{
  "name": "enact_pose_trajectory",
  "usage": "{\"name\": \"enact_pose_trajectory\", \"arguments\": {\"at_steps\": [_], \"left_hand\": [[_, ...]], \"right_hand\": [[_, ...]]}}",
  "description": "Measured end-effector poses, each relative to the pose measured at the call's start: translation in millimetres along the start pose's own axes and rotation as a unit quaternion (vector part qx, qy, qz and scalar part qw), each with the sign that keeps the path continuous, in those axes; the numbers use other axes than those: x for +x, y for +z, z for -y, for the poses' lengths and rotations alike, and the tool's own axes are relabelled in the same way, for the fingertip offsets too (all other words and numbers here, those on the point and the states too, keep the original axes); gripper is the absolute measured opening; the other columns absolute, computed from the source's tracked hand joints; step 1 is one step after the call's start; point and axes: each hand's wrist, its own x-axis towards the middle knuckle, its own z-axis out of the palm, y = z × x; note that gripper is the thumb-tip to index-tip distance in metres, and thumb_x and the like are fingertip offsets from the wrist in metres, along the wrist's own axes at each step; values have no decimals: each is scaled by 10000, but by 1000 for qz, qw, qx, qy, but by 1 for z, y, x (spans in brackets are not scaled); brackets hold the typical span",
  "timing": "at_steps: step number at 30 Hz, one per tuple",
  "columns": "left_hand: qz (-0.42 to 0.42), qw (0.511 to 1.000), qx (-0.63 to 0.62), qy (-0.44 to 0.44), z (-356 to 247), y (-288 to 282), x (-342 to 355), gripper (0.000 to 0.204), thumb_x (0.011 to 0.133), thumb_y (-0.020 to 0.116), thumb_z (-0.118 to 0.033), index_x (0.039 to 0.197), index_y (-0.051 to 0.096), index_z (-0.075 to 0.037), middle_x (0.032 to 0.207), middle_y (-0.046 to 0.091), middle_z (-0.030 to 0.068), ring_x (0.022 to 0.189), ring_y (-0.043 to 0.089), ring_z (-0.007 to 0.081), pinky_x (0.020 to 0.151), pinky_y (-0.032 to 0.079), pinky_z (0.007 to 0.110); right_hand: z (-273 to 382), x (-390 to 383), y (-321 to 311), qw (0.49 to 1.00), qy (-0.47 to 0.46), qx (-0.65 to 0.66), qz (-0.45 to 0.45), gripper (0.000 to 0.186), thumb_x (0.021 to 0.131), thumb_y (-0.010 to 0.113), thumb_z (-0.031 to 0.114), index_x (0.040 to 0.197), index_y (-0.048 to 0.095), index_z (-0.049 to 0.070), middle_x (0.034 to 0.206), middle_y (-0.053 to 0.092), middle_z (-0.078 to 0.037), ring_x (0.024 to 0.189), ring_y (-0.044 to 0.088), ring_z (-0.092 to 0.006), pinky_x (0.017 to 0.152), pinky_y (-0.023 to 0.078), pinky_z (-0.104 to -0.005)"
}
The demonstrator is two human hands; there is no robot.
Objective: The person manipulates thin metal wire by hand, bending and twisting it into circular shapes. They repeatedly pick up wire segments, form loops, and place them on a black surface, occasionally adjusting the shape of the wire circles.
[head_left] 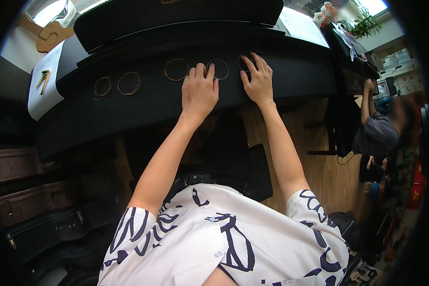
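Note:
Several thin coiled wires, looking like instrument strings, lie in a row on a long black surface (143, 107). My left hand (199, 93) is palm down, fingers stretched forward, between a copper-coloured coil (165, 72) and a silvery coil (228, 70). Its fingertips reach the silvery coil's left edge; whether they press on it I cannot tell. Over a darker coil (238, 61) to the right, my right hand (259, 85) spreads its fingers, partly covering that ring. Farther left rest a brownish coil (137, 89) and a smaller one (99, 98) with a loose end.
A white sheet (45, 102) at the left end bears brass-coloured pieces (44, 81). More paper (302, 28) lies far right. Brown cases (19, 164) stand at the lower left. Beyond the right end sits another person (379, 131). A dark seat (260, 171) is below my arms.

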Motion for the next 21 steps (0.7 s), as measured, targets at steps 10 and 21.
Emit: {"name": "enact_pose_trajectory", "arguments": {"at_steps": [10,21], "left_hand": [[12,996,11,-90,-3,13,20,392,878,674,-263,1179,625,-17,968,612,113,797,680,245,629,569,349],[5,996,-8,-91,-2,15,18,456,868,682,-268,1241,589,-23,974,643,113,801,698,271,626,567,361]], "right_hand": [[21,12,14,999,33,-35,-8,469,861,615,289,1313,594,166,1492,396,-179,1381,334,-361,1099,271,-504],[18,7,13,994,-16,77,-79,189,778,675,90,956,699,30,987,646,-95,941,610,-288,844,499,-399]]}}
